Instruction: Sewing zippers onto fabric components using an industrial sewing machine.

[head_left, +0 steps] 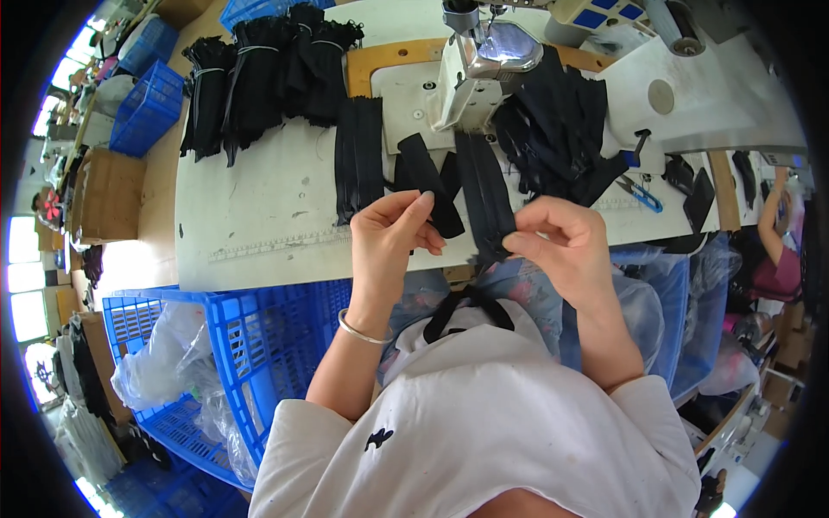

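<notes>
A long black zipper [484, 186] runs from under the sewing machine head [488, 73] toward me over the table's front edge. My right hand [566, 246] pinches its near end between thumb and fingers. To its left, my left hand [393, 229] is closed, thumb against forefinger. A short black fabric strip [417, 160] lies slantwise behind those fingertips; whether they grip it or something thin is hidden. Another black zipper [358, 155] lies flat on the white table [259, 207], just beyond my left hand.
Tied bundles of black zippers [259, 78] lie at the far left. A loose heap of black zippers [553, 121] sits right of the machine head, near blue-handled snips [641, 194]. Below the table's left side stands a blue crate [229, 345] with clear plastic bags [168, 371].
</notes>
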`<state>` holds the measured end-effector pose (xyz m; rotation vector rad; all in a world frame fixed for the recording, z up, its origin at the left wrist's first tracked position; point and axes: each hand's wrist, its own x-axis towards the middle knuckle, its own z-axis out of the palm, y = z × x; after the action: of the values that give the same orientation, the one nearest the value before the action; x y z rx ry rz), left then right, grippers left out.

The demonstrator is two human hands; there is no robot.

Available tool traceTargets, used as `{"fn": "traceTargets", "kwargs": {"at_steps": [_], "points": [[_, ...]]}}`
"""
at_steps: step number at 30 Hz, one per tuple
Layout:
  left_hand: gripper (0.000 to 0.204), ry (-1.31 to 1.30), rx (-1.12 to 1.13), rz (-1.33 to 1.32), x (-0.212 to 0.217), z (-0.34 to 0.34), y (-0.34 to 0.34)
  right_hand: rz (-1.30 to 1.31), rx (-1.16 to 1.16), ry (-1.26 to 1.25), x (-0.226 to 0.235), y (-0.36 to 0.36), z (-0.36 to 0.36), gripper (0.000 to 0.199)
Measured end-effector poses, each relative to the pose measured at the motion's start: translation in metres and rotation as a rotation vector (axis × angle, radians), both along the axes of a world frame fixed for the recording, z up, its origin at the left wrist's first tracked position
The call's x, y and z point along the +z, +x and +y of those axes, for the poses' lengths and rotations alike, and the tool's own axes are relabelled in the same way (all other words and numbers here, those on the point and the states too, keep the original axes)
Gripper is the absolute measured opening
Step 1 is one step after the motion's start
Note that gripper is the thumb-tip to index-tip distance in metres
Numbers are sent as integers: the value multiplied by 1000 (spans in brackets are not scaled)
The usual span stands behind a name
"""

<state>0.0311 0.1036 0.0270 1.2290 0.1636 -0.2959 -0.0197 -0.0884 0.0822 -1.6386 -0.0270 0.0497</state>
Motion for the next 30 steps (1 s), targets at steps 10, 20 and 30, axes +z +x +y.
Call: {"fn": "traceTargets", "kwargs": {"at_steps": [10,20,30], "points": [[18,-89,-109,24,-2,-6,-3,231,68,112,-41,23,17,12],[16,144,-133,-46,11,-17,-2,258,33,193,-35,24,8,15],[16,154,-113,-78,14,-20,-2,352,139,110,-36,29,2,20]]}}
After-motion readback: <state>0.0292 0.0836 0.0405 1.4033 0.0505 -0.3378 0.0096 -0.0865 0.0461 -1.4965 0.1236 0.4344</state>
